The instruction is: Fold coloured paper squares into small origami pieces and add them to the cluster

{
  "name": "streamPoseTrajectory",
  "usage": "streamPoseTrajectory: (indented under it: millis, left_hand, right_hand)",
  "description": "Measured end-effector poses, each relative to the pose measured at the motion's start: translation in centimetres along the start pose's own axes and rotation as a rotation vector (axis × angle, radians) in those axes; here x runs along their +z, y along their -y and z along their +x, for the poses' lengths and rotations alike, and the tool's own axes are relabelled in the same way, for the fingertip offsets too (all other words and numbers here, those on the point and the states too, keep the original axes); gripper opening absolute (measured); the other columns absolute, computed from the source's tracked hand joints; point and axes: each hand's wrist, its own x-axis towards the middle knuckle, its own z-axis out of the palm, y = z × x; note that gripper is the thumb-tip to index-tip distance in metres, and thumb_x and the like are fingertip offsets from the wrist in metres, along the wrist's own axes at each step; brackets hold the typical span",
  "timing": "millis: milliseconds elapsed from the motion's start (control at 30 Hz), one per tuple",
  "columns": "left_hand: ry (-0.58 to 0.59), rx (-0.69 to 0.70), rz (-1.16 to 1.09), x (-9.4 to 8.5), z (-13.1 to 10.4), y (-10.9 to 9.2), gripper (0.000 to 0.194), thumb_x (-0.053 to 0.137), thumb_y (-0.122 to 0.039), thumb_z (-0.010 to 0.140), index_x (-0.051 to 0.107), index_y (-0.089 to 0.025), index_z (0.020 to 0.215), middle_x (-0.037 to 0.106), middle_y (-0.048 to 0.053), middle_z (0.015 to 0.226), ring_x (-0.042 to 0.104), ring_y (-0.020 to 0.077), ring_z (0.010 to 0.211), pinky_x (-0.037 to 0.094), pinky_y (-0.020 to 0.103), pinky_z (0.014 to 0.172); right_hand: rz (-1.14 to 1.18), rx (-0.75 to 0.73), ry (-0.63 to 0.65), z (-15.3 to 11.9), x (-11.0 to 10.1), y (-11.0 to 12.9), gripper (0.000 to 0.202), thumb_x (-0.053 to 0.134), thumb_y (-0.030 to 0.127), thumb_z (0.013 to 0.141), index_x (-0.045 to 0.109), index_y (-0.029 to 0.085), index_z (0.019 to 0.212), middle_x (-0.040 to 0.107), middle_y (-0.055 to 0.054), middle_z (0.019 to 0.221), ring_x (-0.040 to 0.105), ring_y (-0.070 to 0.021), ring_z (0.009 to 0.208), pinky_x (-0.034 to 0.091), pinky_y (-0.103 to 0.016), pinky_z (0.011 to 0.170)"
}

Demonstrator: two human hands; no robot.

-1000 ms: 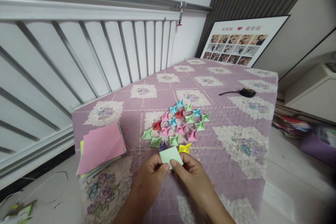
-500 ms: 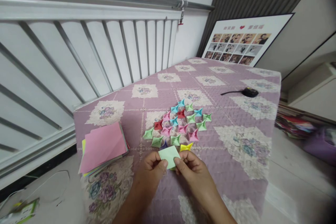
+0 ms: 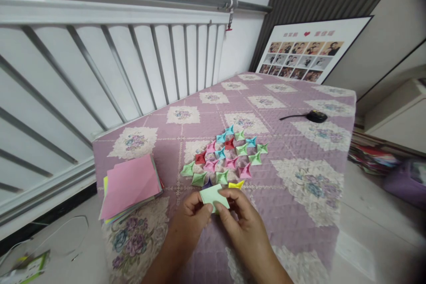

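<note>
A small folded square of pale green paper (image 3: 213,195) is held between my two hands above the near part of the table. My left hand (image 3: 196,215) pinches its left corner, thumb on top. At the right side, my right hand (image 3: 240,213) grips the paper with thumb on the face and index finger along the upper edge. Just beyond lie rows of small folded paper boats, among them a yellow one (image 3: 236,185), a purple one (image 3: 207,183) partly behind the paper, a pink one (image 3: 245,171) and a green one (image 3: 199,179).
A stack of coloured paper (image 3: 129,185) lies on the left of the flowered tablecloth (image 3: 293,142). A black object with a strap (image 3: 316,116) rests at the right. A white radiator (image 3: 109,62) runs along the left side, and a photo board (image 3: 302,51) leans behind the table.
My right thumb and fingers have shifted slightly left and up over the paper's right corner. The paper has tilted a little; my left hand keeps its pinch.
</note>
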Motion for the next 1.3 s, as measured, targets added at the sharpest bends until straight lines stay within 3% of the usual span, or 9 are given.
streamPoseTrajectory:
  millis: [133,400,567,767,933,1133,1300]
  left_hand:
    - [0.0,0.019,-0.012,0.1,-0.1,-0.3,0.024,0.062,-0.028,0.072,0.07,-0.017,0.092,0.056,-0.004,0.064,0.042,0.0102,0.058,0.033,0.022,0.057]
    - [0.042,0.021,-0.083,-0.1,-0.2,0.1,0.022,0.061,-0.026,0.075,0.07,-0.018,0.093,0.056,-0.005,0.063,0.039,0.0091,0.057,0.032,0.022,0.058]
    - [0.035,0.073,-0.026,0.0,-0.3,-0.3,0.017,0.061,-0.025,0.075,0.069,-0.017,0.089,0.062,-0.001,0.073,0.051,0.0138,0.071,0.038,0.025,0.069]
    - [-0.049,0.156,0.094,0.3,-0.4,-0.4,0.005,0.059,-0.023,0.076,0.058,-0.018,0.078,0.059,-0.002,0.072,0.051,0.0139,0.07,0.038,0.025,0.067]
    - [-0.105,0.185,0.106,0.6,-0.4,0.0,0.012,0.058,-0.021,0.075,0.049,-0.021,0.083,0.057,-0.004,0.069,0.051,0.0129,0.065,0.038,0.024,0.062]
    - [-0.15,0.154,0.119,0.0,-0.1,0.3,0.035,0.06,-0.019,0.074,0.052,-0.021,0.108,0.06,-0.002,0.083,0.056,0.0139,0.075,0.043,0.026,0.071]
    - [-0.102,0.119,-0.006,-0.7,0.0,0.2,0.021,0.064,-0.032,0.076,0.062,-0.019,0.092,0.062,-0.001,0.079,0.055,0.0139,0.072,0.042,0.024,0.068]
  right_hand:
    - [-0.076,-0.059,0.015,0.1,-0.1,0.1,0.017,0.058,0.028,0.085,0.062,0.025,0.101,0.063,-0.004,0.095,0.06,-0.0183,0.085,0.047,-0.027,0.074]
    - [-0.078,-0.024,0.026,0.2,-0.2,0.3,0.022,0.059,0.031,0.085,0.063,0.024,0.106,0.065,-0.006,0.099,0.061,-0.0194,0.089,0.049,-0.029,0.078]
    - [-0.12,-0.074,0.045,0.5,-0.5,0.7,0.016,0.058,0.033,0.086,0.068,0.024,0.096,0.064,-0.007,0.1,0.059,-0.0225,0.101,0.048,-0.032,0.085]
    - [-0.151,-0.062,0.115,0.4,-0.6,1.0,0.017,0.053,0.033,0.089,0.066,0.023,0.086,0.064,-0.004,0.084,0.06,-0.0198,0.082,0.047,-0.029,0.073]
    - [-0.146,-0.009,0.157,0.5,-0.7,1.1,0.021,0.049,0.034,0.091,0.064,0.023,0.08,0.062,-0.002,0.076,0.059,-0.0179,0.075,0.044,-0.027,0.068]
    - [-0.143,0.014,0.167,0.5,-0.6,0.9,0.023,0.049,0.034,0.091,0.062,0.022,0.075,0.06,-0.002,0.073,0.057,-0.0169,0.071,0.042,-0.026,0.066]
    - [-0.097,0.025,0.198,0.5,-0.4,1.0,0.025,0.052,0.035,0.089,0.061,0.022,0.07,0.059,-0.001,0.071,0.056,-0.0163,0.07,0.041,-0.025,0.065]
